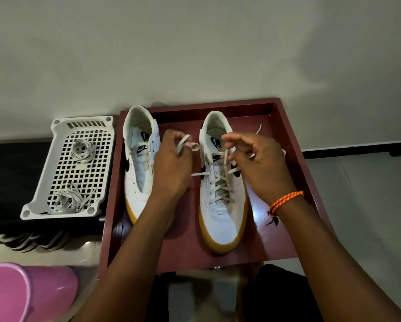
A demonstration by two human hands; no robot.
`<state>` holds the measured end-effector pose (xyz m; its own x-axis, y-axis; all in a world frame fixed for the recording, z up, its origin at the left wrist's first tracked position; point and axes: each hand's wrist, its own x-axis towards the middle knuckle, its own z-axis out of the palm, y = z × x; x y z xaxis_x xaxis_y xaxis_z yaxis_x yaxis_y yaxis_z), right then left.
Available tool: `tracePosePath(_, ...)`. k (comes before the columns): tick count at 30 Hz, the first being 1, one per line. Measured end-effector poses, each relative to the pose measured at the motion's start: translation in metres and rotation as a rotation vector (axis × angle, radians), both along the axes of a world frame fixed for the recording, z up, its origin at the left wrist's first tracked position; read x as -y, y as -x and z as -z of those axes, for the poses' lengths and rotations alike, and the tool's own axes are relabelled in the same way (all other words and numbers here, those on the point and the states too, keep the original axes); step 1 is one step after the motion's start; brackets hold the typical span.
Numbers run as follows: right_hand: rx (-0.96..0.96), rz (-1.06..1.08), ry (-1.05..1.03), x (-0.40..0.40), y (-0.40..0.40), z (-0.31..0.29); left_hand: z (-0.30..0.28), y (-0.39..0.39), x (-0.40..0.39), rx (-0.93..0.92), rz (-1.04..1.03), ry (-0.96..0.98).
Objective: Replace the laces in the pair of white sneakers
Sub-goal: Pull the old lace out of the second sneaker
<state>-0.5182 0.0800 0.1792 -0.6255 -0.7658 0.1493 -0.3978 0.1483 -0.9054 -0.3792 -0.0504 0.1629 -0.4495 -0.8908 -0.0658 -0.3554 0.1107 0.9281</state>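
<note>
Two white sneakers with gum soles stand toes toward me on a dark red tray [294, 173]. The left sneaker [140, 173] has no lace. The right sneaker [222, 212] is laced up most of its eyelets with a white lace [220, 184]. My left hand [171, 163] pinches a loop of that lace between the two shoes. My right hand [262, 163] holds the lace's other end at the shoe's top right eyelets, fingers curled round it. A loose lace tip [259, 128] lies on the tray behind my right hand.
A white perforated basket lid [55, 177] sits left of the tray with two bundles of white laces [82, 147] [68, 202] on it. A pink plastic bucket [27, 293] stands at the bottom left. The wall rises just behind the tray.
</note>
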Motion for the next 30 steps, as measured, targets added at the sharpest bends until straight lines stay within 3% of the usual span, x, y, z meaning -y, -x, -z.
tracePosePath(2, -0.202, 0.002, -0.168, -0.002, 0.001, 0.009, 0.007, -0.001, 0.002, 0.154, 0.03, 0.106)
tracePosePath(5, -0.213, -0.074, -0.376, -0.006, 0.0, 0.012, 0.011, -0.002, -0.005, 0.35, 0.101, 0.284)
tracePosePath(7, -0.207, -0.124, -0.426, -0.009, 0.002, 0.009, 0.006, 0.0, -0.011, 0.377, 0.054, 0.378)
tracePosePath(10, -0.117, -0.189, -0.442, -0.012, 0.005, 0.004, 0.001, 0.003, -0.015, 0.238, 0.025, 0.368)
tracePosePath(13, -0.044, -0.276, -0.482, -0.012, 0.006, 0.005, -0.001, 0.003, -0.015, 0.109, 0.205, 0.373)
tracePosePath(18, -0.047, -0.267, -0.418, -0.012, 0.006, 0.007, 0.004, 0.003, -0.025, 0.259, 0.482, 0.434)
tracePosePath(30, -0.154, -0.205, -0.321, -0.006, 0.004, 0.019, 0.004, 0.013, -0.03, 0.333, 0.409, 0.413)
